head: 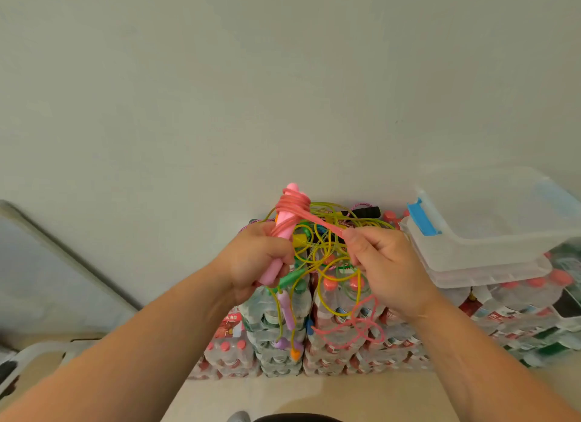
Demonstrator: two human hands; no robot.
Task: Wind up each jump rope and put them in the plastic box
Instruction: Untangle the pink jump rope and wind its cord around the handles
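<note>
Bare pale wall (283,76) fills everything above. Beneath it sit stacked bottle packs (232,355), too blurred to count. One clear plastic box (471,255) rests on them at right, cut by the frame edge. A rope tangle (317,248) lies beside it, strands uncountable. Left hand (254,261) grips the pink handles (286,230); right hand (386,267) pinches the taut pink cord (327,224).

I see open air up high, in front of the bare wall (283,76). Nothing stands over the plastic box (471,255) on the right (its blue latch (423,217) sticks up). The rope tangle (327,264) fills the middle, on top of the bottle packs (276,352).
</note>
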